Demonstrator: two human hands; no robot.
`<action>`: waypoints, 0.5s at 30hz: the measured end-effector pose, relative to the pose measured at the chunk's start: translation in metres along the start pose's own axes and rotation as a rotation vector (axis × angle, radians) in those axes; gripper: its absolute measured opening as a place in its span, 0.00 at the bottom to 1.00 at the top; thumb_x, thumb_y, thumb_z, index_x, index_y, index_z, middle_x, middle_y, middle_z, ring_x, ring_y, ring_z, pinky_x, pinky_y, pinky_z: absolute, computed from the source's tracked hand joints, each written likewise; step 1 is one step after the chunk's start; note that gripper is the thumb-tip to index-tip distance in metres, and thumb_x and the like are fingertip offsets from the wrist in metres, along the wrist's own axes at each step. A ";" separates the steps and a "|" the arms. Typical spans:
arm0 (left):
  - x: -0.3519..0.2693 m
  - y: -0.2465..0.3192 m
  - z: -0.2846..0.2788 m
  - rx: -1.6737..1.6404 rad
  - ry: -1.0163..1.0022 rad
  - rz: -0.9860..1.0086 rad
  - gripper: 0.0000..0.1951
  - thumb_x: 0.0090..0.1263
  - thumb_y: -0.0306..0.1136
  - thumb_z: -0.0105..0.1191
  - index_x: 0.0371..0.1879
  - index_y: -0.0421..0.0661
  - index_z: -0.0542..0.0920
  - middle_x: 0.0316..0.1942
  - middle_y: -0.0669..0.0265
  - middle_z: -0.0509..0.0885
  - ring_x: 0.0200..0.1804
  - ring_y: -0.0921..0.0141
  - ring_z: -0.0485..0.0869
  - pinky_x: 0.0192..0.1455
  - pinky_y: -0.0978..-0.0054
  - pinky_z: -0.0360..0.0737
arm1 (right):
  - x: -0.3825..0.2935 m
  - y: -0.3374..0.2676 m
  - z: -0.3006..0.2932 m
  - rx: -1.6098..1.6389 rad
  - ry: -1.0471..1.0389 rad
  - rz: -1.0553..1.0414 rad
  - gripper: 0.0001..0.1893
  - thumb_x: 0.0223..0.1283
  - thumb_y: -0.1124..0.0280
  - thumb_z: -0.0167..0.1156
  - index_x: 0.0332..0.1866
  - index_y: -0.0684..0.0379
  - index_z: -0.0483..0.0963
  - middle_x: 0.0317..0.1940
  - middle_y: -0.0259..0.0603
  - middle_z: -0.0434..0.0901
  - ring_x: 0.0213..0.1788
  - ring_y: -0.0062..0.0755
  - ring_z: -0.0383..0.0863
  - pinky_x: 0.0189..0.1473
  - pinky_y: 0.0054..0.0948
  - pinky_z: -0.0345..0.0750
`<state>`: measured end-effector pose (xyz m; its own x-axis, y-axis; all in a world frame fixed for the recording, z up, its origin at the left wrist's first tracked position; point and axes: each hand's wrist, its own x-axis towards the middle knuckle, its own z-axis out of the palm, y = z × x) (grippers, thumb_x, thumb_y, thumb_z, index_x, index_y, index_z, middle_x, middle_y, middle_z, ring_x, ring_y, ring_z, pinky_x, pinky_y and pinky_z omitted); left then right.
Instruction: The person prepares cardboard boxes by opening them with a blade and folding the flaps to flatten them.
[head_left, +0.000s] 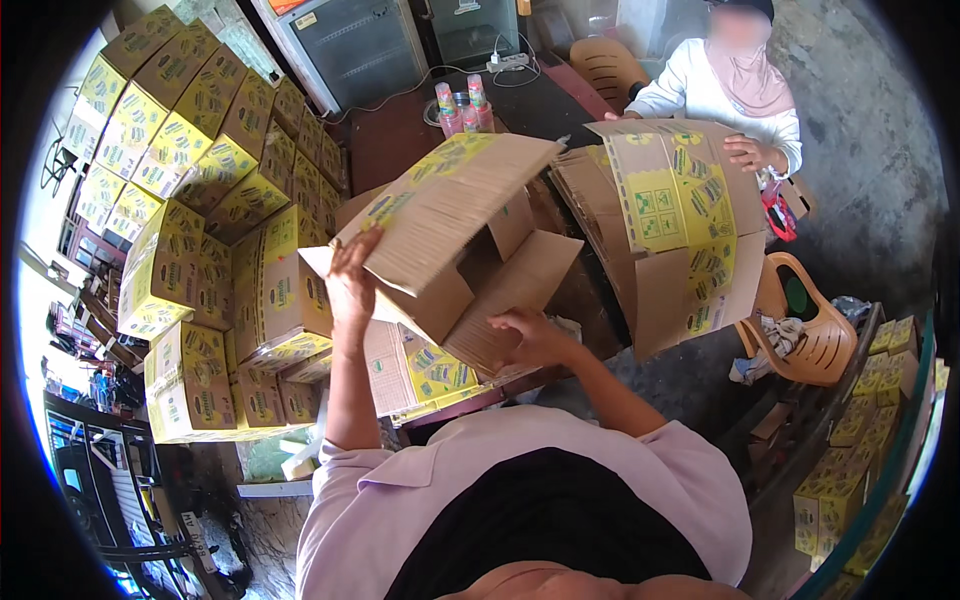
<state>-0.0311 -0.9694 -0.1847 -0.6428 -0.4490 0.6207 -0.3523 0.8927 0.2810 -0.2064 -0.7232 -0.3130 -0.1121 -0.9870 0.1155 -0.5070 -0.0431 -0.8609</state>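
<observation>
A cardboard box with yellow lemon print stands before me, tilted, its flaps spread and its inside showing. My left hand grips the box's left side, with fingers over the edge of a raised printed flap. Over the lower flap is my right hand, its fingers apart and slightly bent; whether it touches the cardboard is hard to tell. Beneath the box, part of another yellow-printed carton shows at the table's near edge.
Stacked printed cartons rise at the left. Across the table, a person has a hand on a flattened carton. Plastic cups and a power strip occupy the far side. An orange plastic chair stands right, near more cartons.
</observation>
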 end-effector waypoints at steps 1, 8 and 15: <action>-0.003 0.005 0.003 0.014 -0.020 0.034 0.29 0.51 0.14 0.43 0.55 0.49 0.79 0.56 0.63 0.80 0.61 0.60 0.77 0.71 0.51 0.62 | 0.005 0.013 0.003 0.152 0.034 0.041 0.36 0.47 0.56 0.73 0.59 0.62 0.69 0.56 0.47 0.72 0.61 0.43 0.71 0.59 0.40 0.72; -0.013 0.029 0.001 0.071 -0.060 0.115 0.30 0.49 0.16 0.48 0.57 0.46 0.76 0.60 0.62 0.77 0.64 0.56 0.73 0.70 0.51 0.62 | 0.069 0.053 0.037 0.424 0.235 0.080 0.42 0.53 0.59 0.71 0.68 0.64 0.57 0.55 0.52 0.72 0.52 0.40 0.77 0.55 0.32 0.75; -0.008 0.016 -0.020 -0.015 -0.167 -0.027 0.28 0.55 0.19 0.48 0.60 0.46 0.74 0.62 0.58 0.74 0.65 0.54 0.71 0.70 0.51 0.61 | 0.055 0.030 0.047 0.108 0.471 -0.121 0.16 0.50 0.69 0.70 0.34 0.63 0.69 0.26 0.39 0.67 0.27 0.29 0.66 0.31 0.30 0.67</action>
<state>-0.0183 -0.9510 -0.1702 -0.7374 -0.4721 0.4830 -0.3619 0.8800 0.3077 -0.1874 -0.7857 -0.3557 -0.4447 -0.7975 0.4077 -0.4518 -0.1932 -0.8709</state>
